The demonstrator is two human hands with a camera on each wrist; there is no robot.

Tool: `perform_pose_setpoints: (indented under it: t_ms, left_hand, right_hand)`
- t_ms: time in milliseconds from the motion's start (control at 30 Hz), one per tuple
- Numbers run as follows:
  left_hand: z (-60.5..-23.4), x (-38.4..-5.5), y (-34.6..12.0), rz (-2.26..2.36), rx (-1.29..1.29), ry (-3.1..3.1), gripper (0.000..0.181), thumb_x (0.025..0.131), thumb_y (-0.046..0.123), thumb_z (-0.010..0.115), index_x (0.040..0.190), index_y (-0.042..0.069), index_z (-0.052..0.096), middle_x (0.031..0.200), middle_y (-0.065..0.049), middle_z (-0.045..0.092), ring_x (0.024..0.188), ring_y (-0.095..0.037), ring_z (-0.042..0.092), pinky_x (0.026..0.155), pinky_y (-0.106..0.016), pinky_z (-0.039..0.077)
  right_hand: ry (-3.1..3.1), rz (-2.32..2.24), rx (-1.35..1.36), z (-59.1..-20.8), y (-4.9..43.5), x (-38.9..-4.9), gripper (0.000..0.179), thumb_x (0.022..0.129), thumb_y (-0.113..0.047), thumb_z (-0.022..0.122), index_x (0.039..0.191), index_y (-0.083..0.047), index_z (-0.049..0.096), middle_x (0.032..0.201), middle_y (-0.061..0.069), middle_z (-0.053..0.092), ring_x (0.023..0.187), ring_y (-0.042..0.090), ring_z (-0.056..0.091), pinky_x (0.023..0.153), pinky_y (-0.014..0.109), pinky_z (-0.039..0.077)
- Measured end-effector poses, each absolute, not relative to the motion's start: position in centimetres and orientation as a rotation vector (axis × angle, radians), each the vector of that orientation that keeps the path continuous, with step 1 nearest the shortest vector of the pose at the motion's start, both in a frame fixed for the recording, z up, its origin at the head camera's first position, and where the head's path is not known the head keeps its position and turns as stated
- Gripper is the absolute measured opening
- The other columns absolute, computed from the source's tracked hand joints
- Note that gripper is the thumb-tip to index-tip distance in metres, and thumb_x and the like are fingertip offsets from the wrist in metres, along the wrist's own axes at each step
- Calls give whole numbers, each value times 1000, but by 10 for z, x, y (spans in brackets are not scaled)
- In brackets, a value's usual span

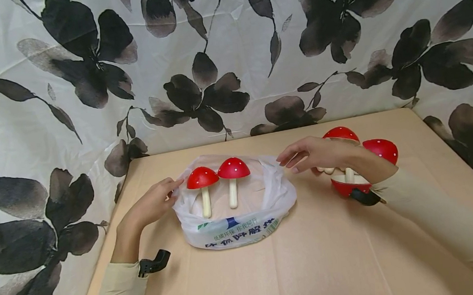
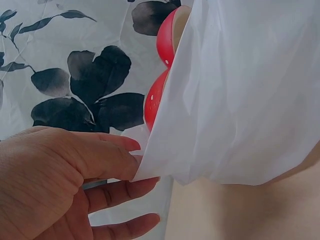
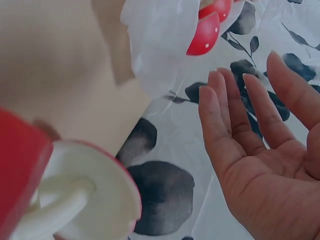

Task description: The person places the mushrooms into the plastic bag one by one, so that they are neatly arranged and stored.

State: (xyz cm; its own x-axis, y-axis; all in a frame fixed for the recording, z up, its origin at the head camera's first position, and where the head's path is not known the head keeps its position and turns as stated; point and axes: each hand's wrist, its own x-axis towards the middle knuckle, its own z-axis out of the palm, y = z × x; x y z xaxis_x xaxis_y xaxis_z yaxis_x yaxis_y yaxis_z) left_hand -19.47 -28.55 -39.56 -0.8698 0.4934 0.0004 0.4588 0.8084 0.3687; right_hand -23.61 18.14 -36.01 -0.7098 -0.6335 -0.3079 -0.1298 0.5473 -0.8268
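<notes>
A white plastic bag [image 1: 239, 236] with printed writing stands with its mouth spread wide. Inside it lean two toy mushrooms, one red-capped mushroom [image 1: 202, 177] on the left and a second mushroom [image 1: 233, 168] beside it, both with pale stems. At the bag's left rim, my left hand [image 1: 151, 203] pinches the plastic between thumb and forefinger; the left wrist view shows this edge of the bag [image 2: 240, 100] pulled taut. My right hand [image 1: 321, 153] hovers near the bag's right rim, apart from it, fingers extended and holding nothing in the right wrist view.
More red-and-white mushrooms lie at the right, partly behind my right forearm: one cap [image 1: 340, 133] at the back, another cap [image 1: 381, 150] further right, and an upturned one [image 1: 344, 188] in front. A floral cloth [image 1: 201, 137] rises behind the tan table [image 1: 251, 285].
</notes>
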Motion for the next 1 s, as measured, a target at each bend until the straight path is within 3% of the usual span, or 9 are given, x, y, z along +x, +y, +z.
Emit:
perform_pose_setpoints:
  t_ms: [200, 400, 567, 1000]
  left_hand:
    - [-396, -195, -285, 551, 760, 2903, 50, 89, -7, 67, 138, -6, 58, 88, -4, 56, 81, -19, 53, 73, -34, 49]
    - [-396, -195, -285, 549, 770, 2905, 50, 89, -7, 67, 138, -7, 58, 88, -4, 56, 81, -19, 53, 73, -34, 49]
    - [-397, -195, -285, 547, 768, 2909, 49, 89, -7, 66, 137, -7, 58, 88, -4, 57, 81, -19, 53, 73, -34, 49]
    - [-399, -196, -283, 552, 734, 2911, 49, 89, -7, 67, 137, -7, 58, 89, -5, 57, 81, -20, 54, 74, -34, 50]
  right_hand:
    - [2167, -1145, -676, -355, 200, -235, 48, 92, -12, 73, 138, -10, 60, 137, 13, 62, 124, 33, 59, 80, 38, 60]
    - [2200, -1135, -706, -352, 220, -237, 48, 90, -15, 76, 137, -11, 62, 133, 9, 65, 122, 29, 62, 91, 31, 56]
    - [2236, -1108, -709, -353, 234, -238, 47, 91, -15, 76, 136, -11, 64, 128, 8, 68, 118, 27, 65, 91, 27, 56]
    - [2282, -1028, -748, -357, 272, -245, 48, 86, -18, 81, 130, -6, 66, 123, 12, 67, 116, 37, 64, 87, 31, 58]
